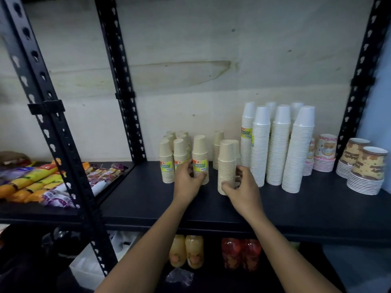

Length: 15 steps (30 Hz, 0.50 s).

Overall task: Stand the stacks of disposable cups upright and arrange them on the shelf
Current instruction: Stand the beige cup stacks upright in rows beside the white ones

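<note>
We see beige cup stacks [226,166] with yellow labels [200,166], plain white stacks [278,149], pink printed cups [324,153] and brown-patterned cups [369,166] on a black shelf [148,199]; snack packets [31,182] in orange, yellow, purple.

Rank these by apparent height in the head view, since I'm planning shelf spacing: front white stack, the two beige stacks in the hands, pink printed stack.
1. front white stack
2. plain beige stack in the right hand and labelled beige stack in the left hand: alike, unranked
3. pink printed stack, though further back

Rear white cup stacks [271,107] mostly hidden behind front stacks [278,149], label print [200,166] blurred — perhaps "disposable"
</note>
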### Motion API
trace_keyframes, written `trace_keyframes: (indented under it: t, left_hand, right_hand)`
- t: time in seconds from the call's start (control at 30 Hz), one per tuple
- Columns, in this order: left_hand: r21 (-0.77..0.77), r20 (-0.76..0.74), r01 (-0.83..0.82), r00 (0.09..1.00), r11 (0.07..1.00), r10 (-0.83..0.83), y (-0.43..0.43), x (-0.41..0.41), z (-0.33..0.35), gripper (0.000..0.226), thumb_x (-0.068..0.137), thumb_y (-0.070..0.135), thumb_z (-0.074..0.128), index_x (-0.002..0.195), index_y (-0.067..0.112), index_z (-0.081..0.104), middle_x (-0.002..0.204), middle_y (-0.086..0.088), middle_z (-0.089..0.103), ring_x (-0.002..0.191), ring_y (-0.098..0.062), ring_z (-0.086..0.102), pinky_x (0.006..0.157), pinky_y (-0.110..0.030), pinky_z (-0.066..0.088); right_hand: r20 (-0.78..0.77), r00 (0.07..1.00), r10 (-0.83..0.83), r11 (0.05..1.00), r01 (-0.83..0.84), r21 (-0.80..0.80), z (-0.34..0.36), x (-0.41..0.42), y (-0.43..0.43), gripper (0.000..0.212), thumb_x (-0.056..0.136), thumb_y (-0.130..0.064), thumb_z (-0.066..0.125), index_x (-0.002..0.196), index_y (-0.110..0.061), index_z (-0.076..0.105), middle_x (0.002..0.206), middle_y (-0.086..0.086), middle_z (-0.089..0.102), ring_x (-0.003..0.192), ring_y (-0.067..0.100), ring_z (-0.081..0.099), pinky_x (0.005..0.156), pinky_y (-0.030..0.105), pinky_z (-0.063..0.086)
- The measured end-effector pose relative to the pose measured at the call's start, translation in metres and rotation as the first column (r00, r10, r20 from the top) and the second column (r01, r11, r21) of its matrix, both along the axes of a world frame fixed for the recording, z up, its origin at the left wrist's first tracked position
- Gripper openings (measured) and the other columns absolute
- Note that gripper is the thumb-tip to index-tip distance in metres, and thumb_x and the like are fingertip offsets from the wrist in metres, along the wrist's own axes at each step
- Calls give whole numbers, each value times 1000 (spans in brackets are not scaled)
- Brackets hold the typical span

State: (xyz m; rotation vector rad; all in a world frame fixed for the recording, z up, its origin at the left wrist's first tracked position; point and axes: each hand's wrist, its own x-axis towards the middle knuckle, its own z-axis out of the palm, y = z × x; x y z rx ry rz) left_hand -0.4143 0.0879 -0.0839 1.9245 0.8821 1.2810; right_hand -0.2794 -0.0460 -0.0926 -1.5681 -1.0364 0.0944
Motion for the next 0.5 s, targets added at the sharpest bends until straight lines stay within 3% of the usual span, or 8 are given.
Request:
trace_keyframes:
  t: [0.17, 0.3, 0.5]
  left_hand:
    - [35, -7, -104, 995, 994, 104, 3, -50, 0, 64, 83, 29, 82, 139, 17, 54, 125, 5, 56, 109, -9, 60, 92, -27, 52]
    - [16, -14, -141, 990, 990, 141, 15, -88, -7, 69, 83, 30, 83, 143, 17, 51, 126, 2, 52, 109, -7, 60, 92, -26, 54]
    - [-17, -27, -170, 985, 985, 169, 33, -115, -14, 64, 83, 27, 83, 139, 18, 54, 124, 4, 52, 111, -6, 62, 78, -2, 47]
  right_hand:
    - [3, 997, 74, 997, -74, 8, 10, -36, 19, 64, 81, -22, 83, 135, -17, 49, 120, -9, 60, 101, 5, 61, 77, 8, 44]
    - [9, 995, 99, 995, -99, -3, 7, -59, 38, 64, 79, -28, 85, 133, -20, 51, 119, -7, 63, 101, 6, 63, 80, 17, 49]
    - [42, 989, 142, 986, -138, -92, 7, -82, 70, 68, 82, -29, 83, 140, -17, 50, 125, -2, 54, 103, 8, 57, 88, 23, 46]
